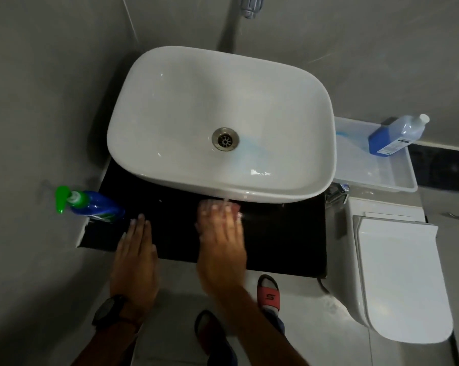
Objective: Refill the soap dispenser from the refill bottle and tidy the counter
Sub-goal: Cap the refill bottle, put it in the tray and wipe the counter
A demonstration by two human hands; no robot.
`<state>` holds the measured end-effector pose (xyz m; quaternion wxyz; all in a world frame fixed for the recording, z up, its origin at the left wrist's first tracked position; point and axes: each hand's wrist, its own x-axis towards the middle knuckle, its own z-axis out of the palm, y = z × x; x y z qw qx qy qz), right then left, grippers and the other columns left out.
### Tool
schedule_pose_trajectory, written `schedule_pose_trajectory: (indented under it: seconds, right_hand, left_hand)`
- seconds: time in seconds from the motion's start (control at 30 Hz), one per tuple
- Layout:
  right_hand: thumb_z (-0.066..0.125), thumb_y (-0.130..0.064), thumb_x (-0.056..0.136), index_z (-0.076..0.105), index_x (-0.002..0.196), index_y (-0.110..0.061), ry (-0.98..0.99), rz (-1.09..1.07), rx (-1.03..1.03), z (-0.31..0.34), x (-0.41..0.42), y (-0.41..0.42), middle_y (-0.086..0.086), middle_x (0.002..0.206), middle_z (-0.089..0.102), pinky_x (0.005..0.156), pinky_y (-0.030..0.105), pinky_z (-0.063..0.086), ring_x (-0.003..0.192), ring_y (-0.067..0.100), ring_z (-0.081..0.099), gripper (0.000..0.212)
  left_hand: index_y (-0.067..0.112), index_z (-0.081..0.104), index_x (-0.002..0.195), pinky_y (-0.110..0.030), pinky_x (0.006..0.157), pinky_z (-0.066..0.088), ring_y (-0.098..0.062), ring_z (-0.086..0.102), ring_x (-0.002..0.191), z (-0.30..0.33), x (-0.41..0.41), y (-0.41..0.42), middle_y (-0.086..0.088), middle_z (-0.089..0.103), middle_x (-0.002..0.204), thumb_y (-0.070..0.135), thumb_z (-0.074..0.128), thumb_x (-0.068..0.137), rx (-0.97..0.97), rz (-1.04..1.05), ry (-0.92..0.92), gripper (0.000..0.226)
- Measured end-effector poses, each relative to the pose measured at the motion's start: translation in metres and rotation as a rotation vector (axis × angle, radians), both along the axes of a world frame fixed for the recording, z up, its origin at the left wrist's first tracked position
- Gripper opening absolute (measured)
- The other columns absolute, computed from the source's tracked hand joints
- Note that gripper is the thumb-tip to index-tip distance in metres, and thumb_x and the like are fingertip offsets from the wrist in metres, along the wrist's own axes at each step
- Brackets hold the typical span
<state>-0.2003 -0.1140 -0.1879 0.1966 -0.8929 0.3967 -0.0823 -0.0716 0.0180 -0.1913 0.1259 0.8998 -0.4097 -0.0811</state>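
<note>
Refill looks done: soap dispenser [89, 204] capped, on black table [276, 233] at left, refill bottle [397, 134] in tray [397, 180] at right; left hand [135, 257] and right hand [221, 241] flat, empty, prob wiping

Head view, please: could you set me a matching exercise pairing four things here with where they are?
Things:
1. dispenser
2. refill bottle
3. drain
4. left hand

Places:
A. in the basin's floor
B. in the clear tray, right of the basin
C. flat over the black counter's front edge
D. at the counter's left end, by the wall

Pairs: 1-D, 2-B, 3-A, 4-C
</note>
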Motion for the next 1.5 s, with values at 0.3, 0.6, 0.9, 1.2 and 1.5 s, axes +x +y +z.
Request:
schedule_pose_trajectory:
  seconds: [0.3, 0.6, 0.9, 1.2, 1.5]
  right_hand:
    - [0.04, -0.035, 0.103, 0.021, 0.163, -0.016, 0.002, 0.225, 0.015, 0.007, 0.083, 0.014, 0.007, 0.171, 0.024, 0.129, 0.051, 0.006, 0.159, 0.031, 0.01, 0.066]
    - [0.043, -0.037, 0.095, 0.035, 0.156, -0.034, 0.022, 0.134, 0.008, 0.011, -0.013, -0.005, 0.006, 0.171, 0.021, 0.129, 0.059, 0.005, 0.16, 0.035, 0.007, 0.061]
    - [0.085, -0.027, 0.077, 0.026, 0.156, -0.041, 0.124, -0.206, 0.082, 0.032, -0.116, -0.079, 0.003, 0.157, 0.035, 0.093, 0.05, 0.059, 0.123, 0.039, 0.056, 0.1]
    - [0.077, -0.007, 0.076, 0.032, 0.156, -0.044, 0.088, -0.239, 0.148, 0.029, -0.17, -0.145, 0.005, 0.163, 0.041, 0.084, 0.038, 0.06, 0.112, 0.032, 0.056, 0.099]
    - [0.071, -0.025, 0.086, 0.031, 0.159, -0.034, 0.046, -0.267, 0.095, 0.025, -0.22, -0.23, 0.002, 0.17, 0.027, 0.103, 0.041, 0.051, 0.125, 0.031, 0.044, 0.083]
  left_hand:
    - [-0.003, 0.023, 0.15, -0.052, 0.119, 0.021, -0.035, 0.021, 0.149, -0.004, 0.002, 0.001, -0.021, 0.023, 0.16, 0.019, 0.028, 0.09, 0.02, -0.006, 0.005, 0.065]
    - [-0.006, 0.027, 0.148, -0.04, 0.122, 0.01, -0.037, 0.023, 0.148, -0.011, 0.004, 0.006, -0.022, 0.023, 0.16, 0.024, 0.021, 0.097, 0.056, -0.04, -0.068, 0.06]
    - [-0.013, 0.039, 0.14, -0.026, 0.121, 0.001, -0.044, 0.041, 0.136, 0.006, -0.023, -0.032, -0.028, 0.037, 0.151, 0.034, 0.02, 0.099, 0.074, -0.096, -0.07, 0.065]
    - [-0.008, 0.044, 0.139, -0.033, 0.12, 0.009, -0.031, 0.034, 0.141, 0.019, -0.146, -0.155, -0.021, 0.038, 0.152, 0.035, 0.013, 0.102, 0.016, -0.429, 0.025, 0.064]
    - [0.003, 0.027, 0.151, -0.036, 0.121, 0.016, -0.021, 0.019, 0.15, 0.042, -0.227, -0.3, -0.011, 0.024, 0.162, 0.039, 0.033, 0.098, -0.059, -0.426, 0.069, 0.064]
